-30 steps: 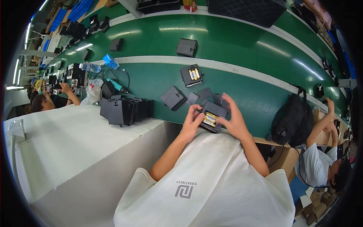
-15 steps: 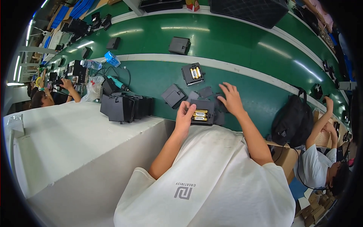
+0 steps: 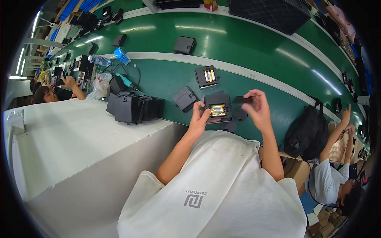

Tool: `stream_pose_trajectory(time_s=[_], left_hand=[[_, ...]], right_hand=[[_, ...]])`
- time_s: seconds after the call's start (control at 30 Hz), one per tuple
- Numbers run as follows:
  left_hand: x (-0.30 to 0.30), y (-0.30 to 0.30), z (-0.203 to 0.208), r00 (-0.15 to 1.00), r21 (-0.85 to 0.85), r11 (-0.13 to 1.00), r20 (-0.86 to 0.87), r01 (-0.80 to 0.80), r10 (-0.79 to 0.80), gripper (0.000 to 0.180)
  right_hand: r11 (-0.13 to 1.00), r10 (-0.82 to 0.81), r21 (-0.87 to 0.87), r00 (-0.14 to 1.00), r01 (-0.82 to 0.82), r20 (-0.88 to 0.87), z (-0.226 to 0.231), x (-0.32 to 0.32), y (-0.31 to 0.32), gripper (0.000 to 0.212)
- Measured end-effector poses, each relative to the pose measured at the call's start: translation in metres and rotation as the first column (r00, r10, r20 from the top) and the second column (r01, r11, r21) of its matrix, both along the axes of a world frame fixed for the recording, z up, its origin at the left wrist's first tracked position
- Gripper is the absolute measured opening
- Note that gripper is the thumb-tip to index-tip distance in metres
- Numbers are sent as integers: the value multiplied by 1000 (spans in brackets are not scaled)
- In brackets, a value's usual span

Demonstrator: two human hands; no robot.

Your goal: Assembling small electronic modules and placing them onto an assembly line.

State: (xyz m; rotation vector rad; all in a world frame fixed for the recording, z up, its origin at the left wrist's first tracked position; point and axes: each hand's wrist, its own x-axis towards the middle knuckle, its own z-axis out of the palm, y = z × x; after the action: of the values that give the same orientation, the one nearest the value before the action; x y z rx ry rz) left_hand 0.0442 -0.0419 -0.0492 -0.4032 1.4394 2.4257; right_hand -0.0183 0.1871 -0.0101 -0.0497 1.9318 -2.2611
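My left hand (image 3: 199, 119) grips the left side of a black plastic box (image 3: 218, 97), with its thumb on the front. The box's battery compartment is uncovered and shows several gold-and-white batteries (image 3: 217, 110). To the right, my right hand (image 3: 260, 109) pinches a thin dark cover (image 3: 240, 100) between thumb and fingers, apart from the box. More dark covers (image 3: 240, 114) lie on the green table below it. Just beyond, a second black box (image 3: 206, 77) also has batteries showing, and a closed black box (image 3: 185, 98) lies left of it.
Left of me, several black boxes (image 3: 135, 108) stand together by a white block (image 3: 79, 135). Behind them are a teal power screwdriver (image 3: 127, 81), plastic bag (image 3: 100, 85), bottle (image 3: 99, 60) and blue carton (image 3: 122, 56). A black backpack (image 3: 304, 131) lies right; co-workers sit at both sides.
My right hand, open above the loose covers before, now holds one cover beside the box. My left hand has kept its hold on the box, and the whole view has shifted slightly.
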Motion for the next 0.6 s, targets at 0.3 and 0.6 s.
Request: stream_pose_trajectory(time_s=[0.3, 0.6], left_hand=[[-16, 14, 22, 987, 288, 945, 1, 156, -164, 27], [-9, 18, 19, 988, 159, 975, -53, 154, -148, 38]], right_hand=[[889, 355, 396, 892, -229, -281, 37, 15, -11, 28], [849, 474, 459, 765, -264, -436, 27, 5, -6, 38]])
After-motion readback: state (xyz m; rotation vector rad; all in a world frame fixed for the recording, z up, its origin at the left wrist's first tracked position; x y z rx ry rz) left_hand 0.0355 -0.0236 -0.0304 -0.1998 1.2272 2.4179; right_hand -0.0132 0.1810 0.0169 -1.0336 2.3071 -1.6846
